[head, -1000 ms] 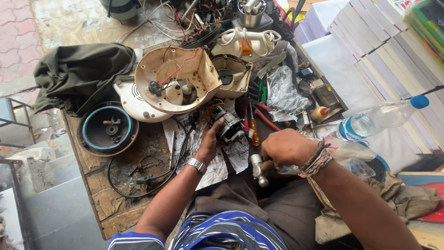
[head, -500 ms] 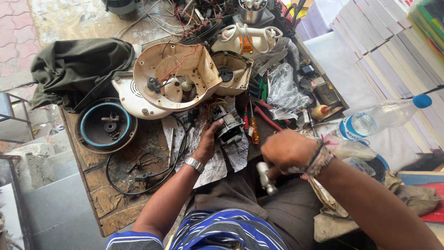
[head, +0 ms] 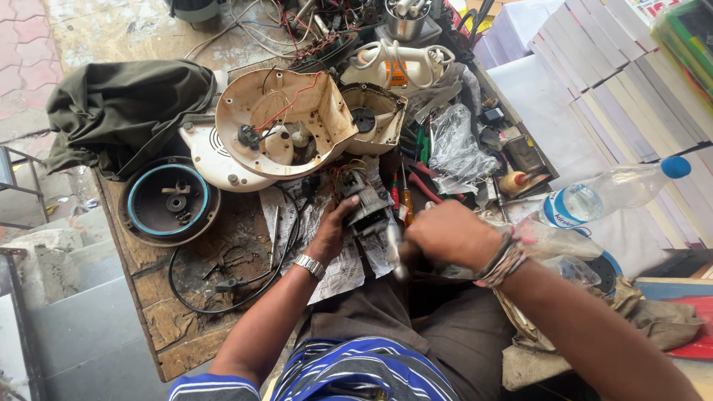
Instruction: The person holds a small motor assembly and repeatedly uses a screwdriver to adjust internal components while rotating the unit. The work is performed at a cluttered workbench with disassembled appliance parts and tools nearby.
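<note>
Clear plastic bottle [head: 609, 194] w/ blue-white label, blue cap, right of bench; white boxes [head: 594, 67] behind.

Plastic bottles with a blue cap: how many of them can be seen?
1. The plastic bottle lies on its side at the right of the bench, against the white stacks. Others may hide in the clutter.

- Small motor [head: 362, 199] sits at the bench [head: 186, 334] centre on spread newspaper [head: 338, 271]; left hand [head: 332, 226] grips it from 7 o'clock; right hand [head: 445, 234] with a hammer [head: 394, 249] lies at 4 o'clock
- Open appliance housing [head: 278, 122] lies at 11 o'clock of the motor; round base [head: 169, 200] at 9 o'clock; bundled cloth [head: 126, 111] behind that
- Plastic bottle [head: 613, 193] lies at 3 o'clock; stacked boxes [head: 616, 74] at 2 o'clock
</note>
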